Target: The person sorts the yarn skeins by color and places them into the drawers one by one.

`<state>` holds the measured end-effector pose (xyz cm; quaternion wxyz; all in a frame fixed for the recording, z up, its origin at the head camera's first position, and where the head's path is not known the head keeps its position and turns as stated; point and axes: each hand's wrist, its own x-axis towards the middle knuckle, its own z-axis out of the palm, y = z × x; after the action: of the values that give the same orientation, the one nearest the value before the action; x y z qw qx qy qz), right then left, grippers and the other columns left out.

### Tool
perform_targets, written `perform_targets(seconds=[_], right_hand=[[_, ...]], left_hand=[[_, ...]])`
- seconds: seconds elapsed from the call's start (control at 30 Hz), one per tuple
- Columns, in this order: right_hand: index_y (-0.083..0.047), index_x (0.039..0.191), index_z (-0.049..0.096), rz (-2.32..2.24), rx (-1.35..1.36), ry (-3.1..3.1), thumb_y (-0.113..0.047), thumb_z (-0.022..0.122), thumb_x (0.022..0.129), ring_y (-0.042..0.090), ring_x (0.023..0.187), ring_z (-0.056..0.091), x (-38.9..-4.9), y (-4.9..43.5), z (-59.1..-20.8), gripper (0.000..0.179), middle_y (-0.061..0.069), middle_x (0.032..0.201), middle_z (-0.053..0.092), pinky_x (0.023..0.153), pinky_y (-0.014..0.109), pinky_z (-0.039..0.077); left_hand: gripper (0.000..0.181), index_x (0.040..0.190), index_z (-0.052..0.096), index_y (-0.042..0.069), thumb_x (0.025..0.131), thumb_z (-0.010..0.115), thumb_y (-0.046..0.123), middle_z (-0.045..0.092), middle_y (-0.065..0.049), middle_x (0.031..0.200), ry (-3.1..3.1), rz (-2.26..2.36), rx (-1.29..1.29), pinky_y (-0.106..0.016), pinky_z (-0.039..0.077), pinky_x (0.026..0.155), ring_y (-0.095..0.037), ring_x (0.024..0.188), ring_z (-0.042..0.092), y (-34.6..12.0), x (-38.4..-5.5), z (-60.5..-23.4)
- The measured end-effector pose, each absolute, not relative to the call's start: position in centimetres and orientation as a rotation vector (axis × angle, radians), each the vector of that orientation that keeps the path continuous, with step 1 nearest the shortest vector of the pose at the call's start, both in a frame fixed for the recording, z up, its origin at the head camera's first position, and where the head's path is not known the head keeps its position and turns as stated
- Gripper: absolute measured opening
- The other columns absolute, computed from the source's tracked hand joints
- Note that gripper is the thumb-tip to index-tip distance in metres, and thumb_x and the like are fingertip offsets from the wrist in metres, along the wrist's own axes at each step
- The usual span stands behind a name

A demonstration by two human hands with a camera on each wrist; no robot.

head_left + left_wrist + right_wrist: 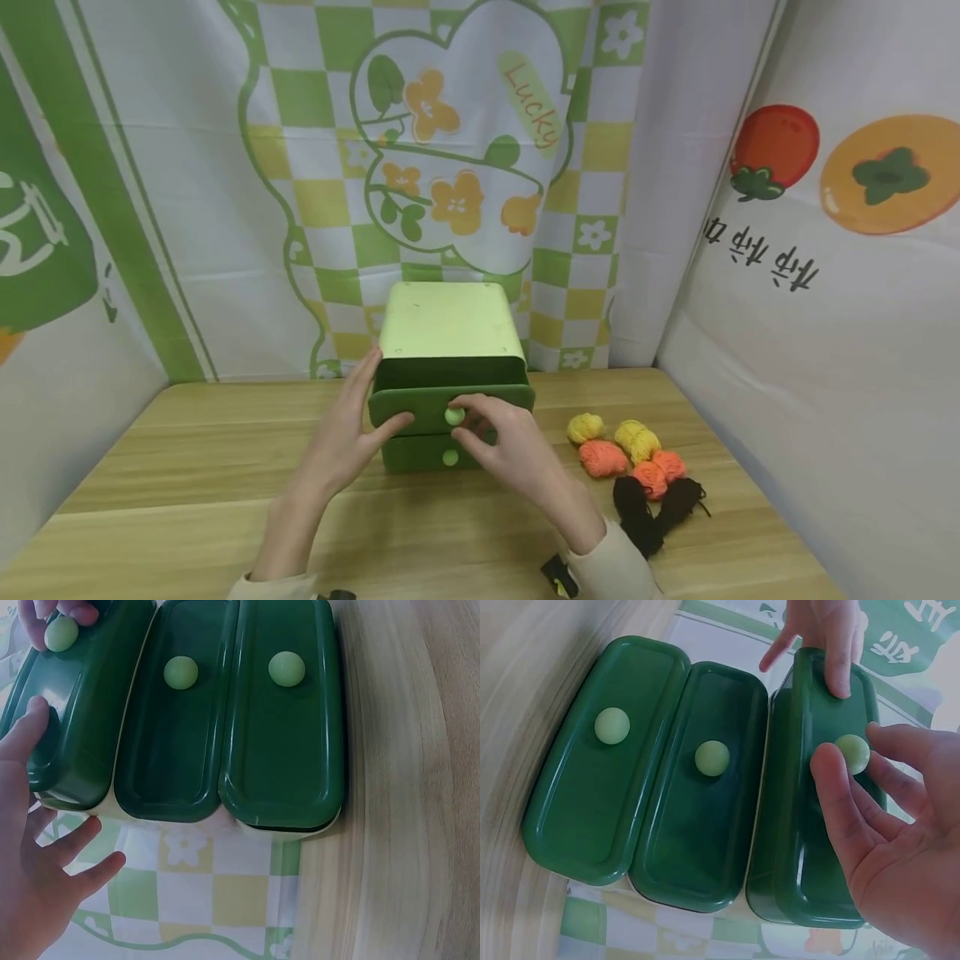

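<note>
A small pale green cabinet (450, 321) with dark green drawers stands at the back of the table. Its top drawer (408, 402) is pulled partway out, with a dark gap showing behind its front. Two lower drawers stay in, as the left wrist view shows: the middle drawer (172, 742) and the bottom drawer (285, 750). My right hand (517, 442) pinches the top drawer's round light green knob (853, 754) between thumb and fingers. Spread at the drawer's left end, my left hand (341, 442) has its thumb over the front and its straight fingers along the side.
On the right of the wooden table (187, 467) lie yellow yarn balls (585, 428), orange yarn balls (602, 458) and black yarn (637, 512). A small black item (559, 575) lies by the right sleeve. A patterned curtain (450, 192) hangs close behind the cabinet.
</note>
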<state>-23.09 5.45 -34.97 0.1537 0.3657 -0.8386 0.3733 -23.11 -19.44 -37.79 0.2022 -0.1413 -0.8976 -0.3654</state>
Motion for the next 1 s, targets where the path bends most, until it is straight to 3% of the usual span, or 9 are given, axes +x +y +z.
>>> perform_targets(seconds=[0.6, 1.0], right_hand=[[-0.01, 0.121, 0.067, 1.057, 1.064, -2.374, -0.012, 0.072, 0.091, 0.011, 0.082, 0.07, -22.1, 5.7, -35.3, 0.031, 0.002, 0.101, 0.073, 0.075, 0.028, 0.061], [-0.012, 0.131, 0.062, 0.958, 1.099, -2.35, -0.012, 0.072, 0.092, 0.01, 0.08, 0.067, -21.8, 6.4, -35.4, 0.041, 0.003, 0.102, 0.067, 0.074, 0.021, 0.058]], left_hand=[[0.105, 0.161, 0.005, 0.032, 0.085, 0.074, 0.053, 0.008, 0.002, 0.168, -2.515, -1.037, -0.414, -0.071, 0.03, 0.111, -0.038, 0.151, 0.02, -19.8, -22.9, -37.7], [0.104, 0.161, 0.003, 0.033, 0.086, 0.072, 0.055, 0.007, 0.004, 0.168, -2.532, -1.014, -0.405, -0.071, 0.03, 0.11, -0.038, 0.151, 0.02, -19.8, -22.9, -37.7]])
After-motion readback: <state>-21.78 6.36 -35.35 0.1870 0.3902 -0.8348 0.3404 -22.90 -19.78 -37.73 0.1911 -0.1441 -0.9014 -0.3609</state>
